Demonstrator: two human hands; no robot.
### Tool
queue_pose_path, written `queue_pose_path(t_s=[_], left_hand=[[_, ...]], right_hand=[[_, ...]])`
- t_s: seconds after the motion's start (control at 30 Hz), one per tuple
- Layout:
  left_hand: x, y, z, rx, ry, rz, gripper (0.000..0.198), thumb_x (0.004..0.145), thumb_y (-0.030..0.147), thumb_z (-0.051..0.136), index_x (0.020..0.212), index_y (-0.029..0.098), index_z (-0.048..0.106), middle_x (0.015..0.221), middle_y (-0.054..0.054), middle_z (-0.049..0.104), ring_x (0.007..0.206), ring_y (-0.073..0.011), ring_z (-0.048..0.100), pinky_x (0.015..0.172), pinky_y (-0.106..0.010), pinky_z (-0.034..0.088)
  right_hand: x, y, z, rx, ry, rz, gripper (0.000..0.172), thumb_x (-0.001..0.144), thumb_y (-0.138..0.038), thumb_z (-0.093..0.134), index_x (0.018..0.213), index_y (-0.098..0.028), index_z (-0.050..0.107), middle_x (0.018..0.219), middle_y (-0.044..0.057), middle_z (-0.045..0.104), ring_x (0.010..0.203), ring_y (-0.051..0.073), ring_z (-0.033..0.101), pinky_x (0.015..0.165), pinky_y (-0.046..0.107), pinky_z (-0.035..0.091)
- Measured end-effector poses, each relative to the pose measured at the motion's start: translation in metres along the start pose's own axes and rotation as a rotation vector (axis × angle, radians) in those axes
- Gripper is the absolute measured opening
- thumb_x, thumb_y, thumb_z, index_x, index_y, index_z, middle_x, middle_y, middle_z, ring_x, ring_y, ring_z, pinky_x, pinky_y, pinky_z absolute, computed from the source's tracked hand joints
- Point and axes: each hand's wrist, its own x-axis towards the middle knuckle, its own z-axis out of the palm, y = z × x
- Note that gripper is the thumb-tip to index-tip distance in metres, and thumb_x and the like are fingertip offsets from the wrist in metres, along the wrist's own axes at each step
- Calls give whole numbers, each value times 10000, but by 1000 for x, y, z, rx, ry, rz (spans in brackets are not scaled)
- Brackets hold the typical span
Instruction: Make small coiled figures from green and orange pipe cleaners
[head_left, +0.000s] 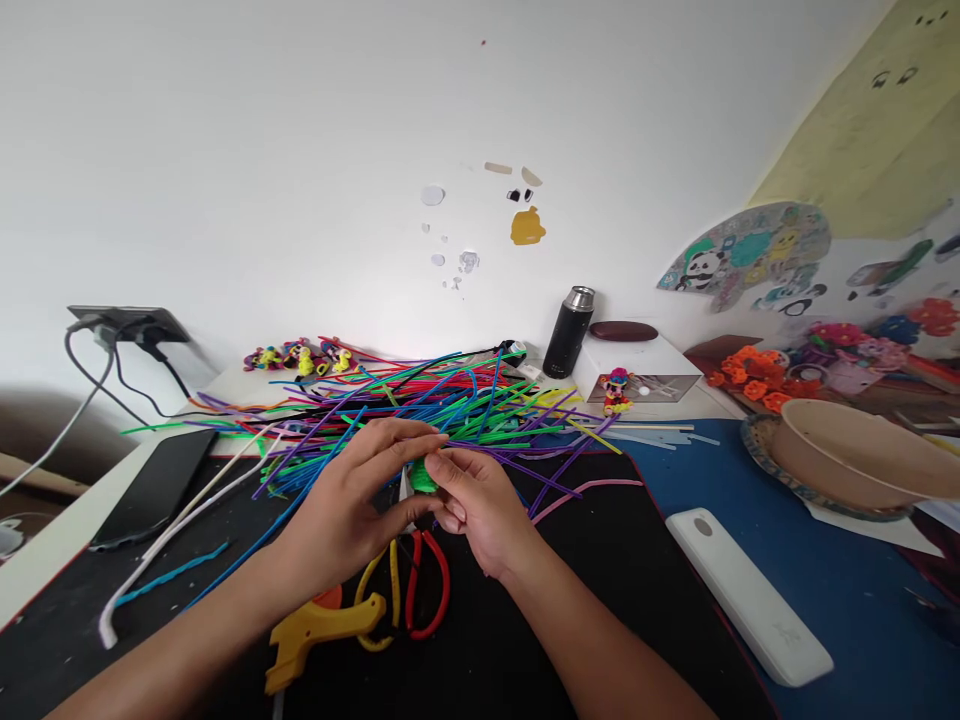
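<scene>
My left hand (367, 485) and my right hand (480, 497) meet over the middle of the black mat. Between them is a small bright green fuzzy pipe-cleaner piece (424, 478), partly covered by fingers. My right thumb and fingers pinch its right side, while my left fingers and thumb curve around its other side. Its full shape is hidden. Just below my hands lie red-handled pliers (444, 590) and a yellow-handled tool (394, 585), their upper parts hidden. A yellow glue gun (322, 628) rests below my left wrist.
Loose coloured pipe cleaners (450, 400) pile up behind my hands. Around them are a black thermos (568, 335), a white box (637, 360), small pipe-cleaner figures (300, 357), a phone (154, 490), a white oblong case (750, 595) and a beige bowl (862, 450).
</scene>
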Motion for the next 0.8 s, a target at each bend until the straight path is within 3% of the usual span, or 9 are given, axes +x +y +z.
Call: queue_pose_path(t_s=[0.13, 0.4, 0.6, 0.8], left_hand=[[0, -2, 0, 24, 14, 2, 293, 1034, 323, 746, 1321, 271, 764, 1207, -115, 810, 1125, -289, 761, 1003, -412, 626], [-1, -2, -1, -12, 13, -14, 417, 1023, 341, 770, 1437, 323, 730, 1215, -82, 829, 1105, -258, 789, 980, -346, 641], [-4, -2, -1, 16, -57, -97, 500, 1052, 435, 710, 1536, 319, 666, 1281, -110, 818, 1145, -294, 788, 1015, -410, 647], [-4, -3, -2, -10, -46, -56, 560, 1022, 497, 743, 1543, 316, 649, 1279, -112, 807, 1168, -287, 776, 1034, -414, 634]], right_hand=[[0, 1, 1, 3, -9, 16, 558, 741, -654, 944, 709, -199, 622, 459, -125, 354, 423, 56, 255, 448, 262, 177], [-2, -2, 0, 17, -47, 47, 603, 760, -685, 924, 691, -204, 567, 466, -121, 365, 412, 50, 293, 439, 251, 163], [-1, -2, 1, 17, -41, 49, 614, 756, -703, 917, 704, -210, 555, 476, -121, 368, 409, 50, 290, 438, 251, 171], [-1, 1, 0, 14, -42, 35, 596, 796, -674, 900, 688, -220, 529, 482, -113, 369, 427, 60, 294, 444, 257, 186]])
